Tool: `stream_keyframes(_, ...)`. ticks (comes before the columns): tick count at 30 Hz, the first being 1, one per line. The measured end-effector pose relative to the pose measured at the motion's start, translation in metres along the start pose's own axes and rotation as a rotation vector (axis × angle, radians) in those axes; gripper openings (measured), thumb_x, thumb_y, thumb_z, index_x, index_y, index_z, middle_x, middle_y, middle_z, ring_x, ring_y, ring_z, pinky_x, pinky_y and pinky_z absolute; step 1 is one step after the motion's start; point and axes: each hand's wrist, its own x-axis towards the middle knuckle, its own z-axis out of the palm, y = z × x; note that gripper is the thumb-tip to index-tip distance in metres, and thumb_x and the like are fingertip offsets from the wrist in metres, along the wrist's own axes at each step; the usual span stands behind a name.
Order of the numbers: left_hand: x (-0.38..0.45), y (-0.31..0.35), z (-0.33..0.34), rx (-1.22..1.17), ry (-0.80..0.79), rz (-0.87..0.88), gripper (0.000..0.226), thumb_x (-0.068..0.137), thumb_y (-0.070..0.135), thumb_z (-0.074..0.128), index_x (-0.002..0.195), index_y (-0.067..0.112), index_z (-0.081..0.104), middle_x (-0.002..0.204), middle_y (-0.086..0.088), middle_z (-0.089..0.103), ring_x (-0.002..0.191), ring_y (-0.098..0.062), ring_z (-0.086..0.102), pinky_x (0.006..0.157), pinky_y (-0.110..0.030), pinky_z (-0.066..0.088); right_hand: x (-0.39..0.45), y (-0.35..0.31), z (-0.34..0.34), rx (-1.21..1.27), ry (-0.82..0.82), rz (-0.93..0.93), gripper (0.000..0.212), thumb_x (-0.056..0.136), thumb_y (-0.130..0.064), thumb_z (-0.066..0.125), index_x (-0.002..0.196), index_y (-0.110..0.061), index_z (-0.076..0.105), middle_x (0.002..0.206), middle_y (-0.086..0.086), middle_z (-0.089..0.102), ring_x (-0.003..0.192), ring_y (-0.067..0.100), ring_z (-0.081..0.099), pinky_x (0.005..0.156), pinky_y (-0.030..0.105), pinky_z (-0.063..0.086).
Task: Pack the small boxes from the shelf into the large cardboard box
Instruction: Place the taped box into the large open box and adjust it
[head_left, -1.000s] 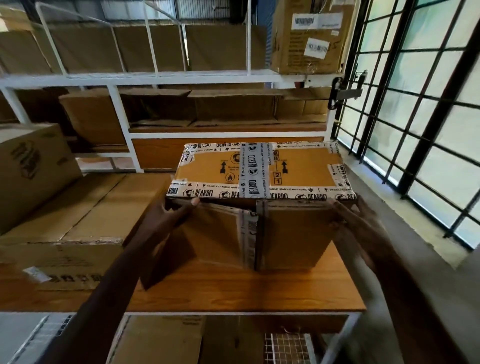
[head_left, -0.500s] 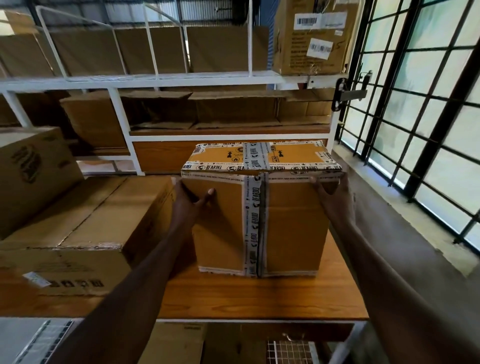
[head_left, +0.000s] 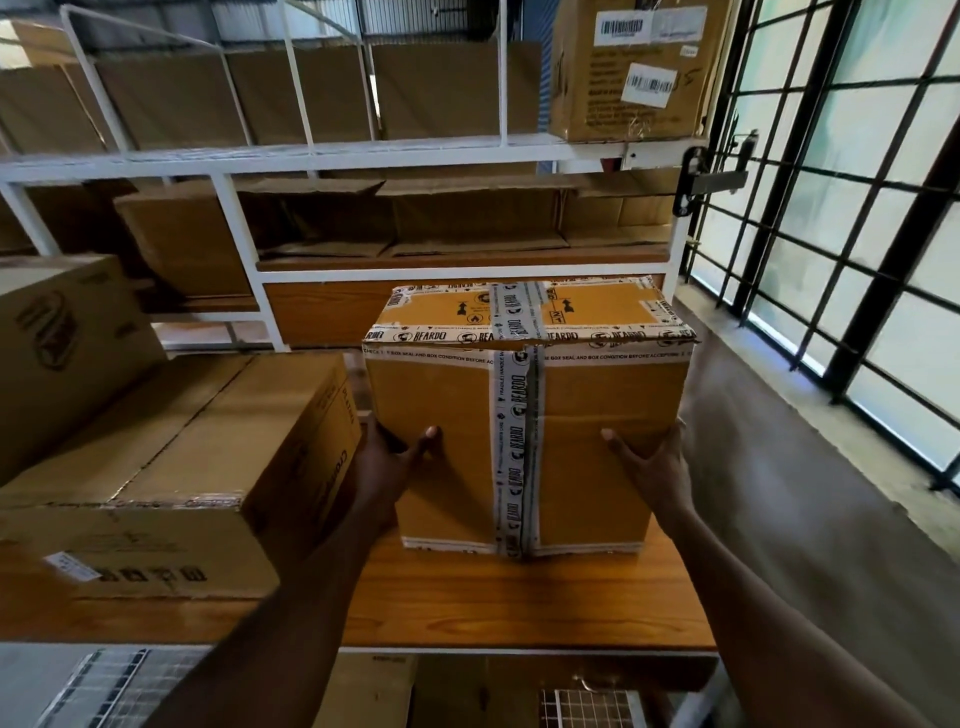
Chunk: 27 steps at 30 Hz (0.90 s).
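Wooden shelf (head_left: 467, 597): taped box (head_left: 597, 395) upright.

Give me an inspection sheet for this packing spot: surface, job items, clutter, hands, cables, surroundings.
Surface: wooden shelf board, bare at its front edge.
Job's things: taped box upright on the board, sealed with printed tape.
Clutter: large carton close on the left; labelled carton on the upper shelf.
Hands: left hand and right hand hold the taped box's sides, thumbs on its front.
Cables: nothing seen.
Surroundings: white rack frame; barred window at right.
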Motion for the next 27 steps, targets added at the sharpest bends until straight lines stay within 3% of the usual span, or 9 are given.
stream_keyframes(4, -0.002, 0.004, 0.0, 0.021, 0.031, 0.035, 0.101, 0.084, 0.058, 0.087, 0.165, 0.035, 0.031, 0.158, -0.001, 0.056, 0.141, -0.029, 0.057, 0.112, -0.058, 0.052, 0.002, -0.001, -0.001, 0.0, 0.016, -0.01, 0.108, 0.074, -0.073, 0.08, 0.157, -0.038, 0.02, 0.154, 0.009, 0.048, 0.132, 0.04, 0.057, 0.098, 0.059, 0.054)
stream_keyframes(9, -0.006, 0.011, -0.007, 0.126, 0.126, 0.095, 0.105, 0.08, 0.08, 0.078, 0.165, 0.036, 0.035, 0.154, 0.002, 0.062, 0.133, -0.026, 0.065, 0.102, -0.048, 0.058, 0.002, -0.005, -0.011, -0.14, 0.096, -0.035, 0.111, 0.068, -0.097, 0.064, 0.154, -0.042, 0.021, 0.15, 0.009, 0.054, 0.13, 0.043, 0.057, 0.101, 0.067, 0.051)
stream_keyframes(14, -0.007, 0.014, -0.012, 0.228, 0.164, 0.121, 0.105, 0.077, 0.09, 0.072, 0.162, 0.04, 0.039, 0.154, 0.005, 0.063, 0.134, -0.027, 0.065, 0.106, -0.055, 0.057, -0.001, -0.015, -0.016, -0.314, 0.185, -0.086, 0.102, 0.084, -0.085, 0.062, 0.164, -0.039, 0.015, 0.161, 0.01, 0.046, 0.14, 0.051, 0.047, 0.111, 0.067, 0.04)
stream_keyframes(19, -0.002, 0.003, -0.011, 0.329, 0.189, 0.074, 0.104, 0.073, 0.099, 0.065, 0.157, 0.041, 0.043, 0.149, 0.002, 0.066, 0.129, -0.029, 0.067, 0.103, -0.058, 0.058, 0.004, -0.015, -0.011, -0.41, 0.194, -0.099, 0.095, 0.089, -0.077, 0.064, 0.164, -0.038, 0.02, 0.162, 0.013, 0.046, 0.142, 0.051, 0.045, 0.116, 0.064, 0.034)
stream_keyframes(23, 0.006, -0.009, -0.003, 0.394, 0.169, 0.032, 0.097, 0.079, 0.093, 0.064, 0.149, 0.027, 0.055, 0.147, -0.005, 0.065, 0.133, -0.035, 0.063, 0.109, -0.056, 0.053, 0.009, -0.003, -0.003, -0.558, 0.153, -0.07, 0.082, 0.092, -0.076, 0.058, 0.161, -0.04, 0.034, 0.148, 0.021, 0.059, 0.133, 0.049, 0.054, 0.112, 0.059, 0.037)
stream_keyframes(27, 0.017, -0.019, 0.008, 0.431, 0.098, -0.037, 0.094, 0.085, 0.079, 0.074, 0.154, 0.02, 0.051, 0.153, -0.012, 0.06, 0.14, -0.041, 0.057, 0.114, -0.057, 0.049, 0.013, 0.014, 0.01, -0.682, 0.055, -0.01, 0.077, 0.094, -0.078, 0.05, 0.161, -0.043, 0.035, 0.146, 0.025, 0.057, 0.13, 0.048, 0.055, 0.109, 0.057, 0.04)
